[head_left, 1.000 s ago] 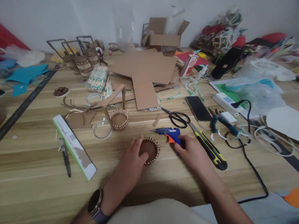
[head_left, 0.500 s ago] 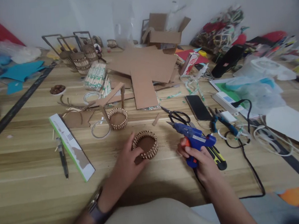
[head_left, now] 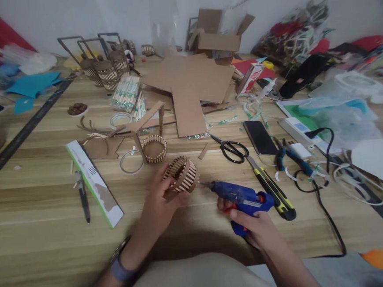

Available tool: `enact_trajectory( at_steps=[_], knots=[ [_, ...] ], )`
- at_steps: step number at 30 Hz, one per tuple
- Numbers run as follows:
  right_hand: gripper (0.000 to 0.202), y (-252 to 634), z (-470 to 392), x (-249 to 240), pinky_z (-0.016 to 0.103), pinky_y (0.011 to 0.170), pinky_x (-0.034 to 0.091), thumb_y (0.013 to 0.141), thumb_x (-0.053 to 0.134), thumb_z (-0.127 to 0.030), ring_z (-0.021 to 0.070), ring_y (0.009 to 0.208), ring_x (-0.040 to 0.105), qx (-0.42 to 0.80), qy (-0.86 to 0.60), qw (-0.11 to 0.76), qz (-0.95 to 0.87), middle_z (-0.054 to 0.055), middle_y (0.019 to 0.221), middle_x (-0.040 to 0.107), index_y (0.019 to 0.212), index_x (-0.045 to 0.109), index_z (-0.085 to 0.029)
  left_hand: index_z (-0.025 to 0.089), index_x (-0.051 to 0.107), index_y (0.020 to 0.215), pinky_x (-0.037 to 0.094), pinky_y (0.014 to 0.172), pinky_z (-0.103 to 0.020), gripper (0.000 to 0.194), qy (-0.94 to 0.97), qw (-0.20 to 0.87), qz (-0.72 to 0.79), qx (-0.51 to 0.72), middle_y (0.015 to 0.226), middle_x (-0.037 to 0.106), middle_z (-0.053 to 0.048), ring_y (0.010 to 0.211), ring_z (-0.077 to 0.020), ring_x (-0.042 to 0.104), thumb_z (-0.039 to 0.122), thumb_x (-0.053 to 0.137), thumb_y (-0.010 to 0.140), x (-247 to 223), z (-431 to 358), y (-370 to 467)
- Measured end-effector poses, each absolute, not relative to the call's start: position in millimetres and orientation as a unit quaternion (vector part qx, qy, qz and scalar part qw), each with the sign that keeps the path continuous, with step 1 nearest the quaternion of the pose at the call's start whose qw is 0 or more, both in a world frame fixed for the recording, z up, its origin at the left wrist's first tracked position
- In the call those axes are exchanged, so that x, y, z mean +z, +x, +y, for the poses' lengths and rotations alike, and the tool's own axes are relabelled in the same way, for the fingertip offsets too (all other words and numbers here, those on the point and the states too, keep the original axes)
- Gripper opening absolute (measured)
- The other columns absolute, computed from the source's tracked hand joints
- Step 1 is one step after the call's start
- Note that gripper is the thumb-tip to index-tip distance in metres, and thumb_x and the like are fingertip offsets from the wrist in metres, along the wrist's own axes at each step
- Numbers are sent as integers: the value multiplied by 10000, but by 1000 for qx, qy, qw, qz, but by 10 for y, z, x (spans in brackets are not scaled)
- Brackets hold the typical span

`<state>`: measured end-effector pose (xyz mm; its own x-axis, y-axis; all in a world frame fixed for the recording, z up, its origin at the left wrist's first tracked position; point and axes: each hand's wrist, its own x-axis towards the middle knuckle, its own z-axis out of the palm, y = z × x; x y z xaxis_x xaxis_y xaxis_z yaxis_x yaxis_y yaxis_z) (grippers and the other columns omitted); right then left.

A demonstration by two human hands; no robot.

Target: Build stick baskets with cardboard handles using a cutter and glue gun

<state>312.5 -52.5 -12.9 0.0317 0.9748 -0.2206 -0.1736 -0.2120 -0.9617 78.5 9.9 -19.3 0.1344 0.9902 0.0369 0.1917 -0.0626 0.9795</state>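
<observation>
My left hand (head_left: 161, 201) is closed around a small round basket (head_left: 186, 175) of cardboard and short wooden sticks. It holds the basket tilted, the stick-lined side turned toward the right. In my right hand (head_left: 247, 223) is a blue hot glue gun (head_left: 245, 195), fingers wrapped round its handle by the red trigger. The gun's nozzle points left, close to the basket's side; whether they touch I cannot tell. Just behind stands a second basket (head_left: 154, 149) with a tall cardboard handle.
Right of the glue gun lie a yellow utility knife (head_left: 275, 192), scissors (head_left: 233, 150), a phone (head_left: 260, 137) and pliers (head_left: 292, 158). A white-and-green strip (head_left: 95, 182) and a pen (head_left: 82, 198) lie on the left. Cardboard sheets (head_left: 188, 104) and lidded stick buckets (head_left: 106, 75) stand behind.
The left hand has lifted and tipped the basket, which sat flat on the table. My right hand has brought the glue gun left and lower, its nozzle now near the basket.
</observation>
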Motion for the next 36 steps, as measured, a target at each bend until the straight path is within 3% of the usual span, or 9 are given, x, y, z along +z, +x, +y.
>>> enact_trajectory(
  at_steps=[4,10,20,27,36],
  knots=[
    [230,2868,-449,-80,397,827,596,726,830,-443,268,893,736,534,-541,520,-389,73,913,781,773,730,-240,245,745,1075,520,1062,-488,341,573,467,514,435,1547,438,-100,1410,-341,459,452,749,804,-236,78,867],
    [213,2642,-316,-31,367,752,592,755,748,-351,240,782,727,390,-601,509,-478,47,873,776,930,714,-235,250,741,1029,591,947,-446,317,545,453,547,444,1529,429,-95,1430,-344,420,453,752,785,-219,70,994],
    [117,2529,-316,-89,307,631,539,813,703,-317,188,665,658,321,-613,524,-497,9,749,713,857,630,-238,216,696,881,383,1181,-510,254,577,394,541,468,1517,424,-101,1433,-325,414,465,727,841,-216,90,1074],
    [192,2481,-295,-74,362,788,579,819,715,-366,228,847,719,343,-602,544,-473,55,931,773,955,672,-237,210,678,876,403,1165,-464,237,582,380,531,485,1556,394,-86,1441,-318,412,444,710,855,-205,59,1106],
    [114,2480,-235,-66,359,793,594,826,694,-328,210,822,728,341,-581,559,-483,39,872,769,870,652,-233,223,661,839,403,1156,-470,193,596,365,524,487,1550,422,-80,1428,-300,433,409,711,855,-215,40,1113]
  ],
)
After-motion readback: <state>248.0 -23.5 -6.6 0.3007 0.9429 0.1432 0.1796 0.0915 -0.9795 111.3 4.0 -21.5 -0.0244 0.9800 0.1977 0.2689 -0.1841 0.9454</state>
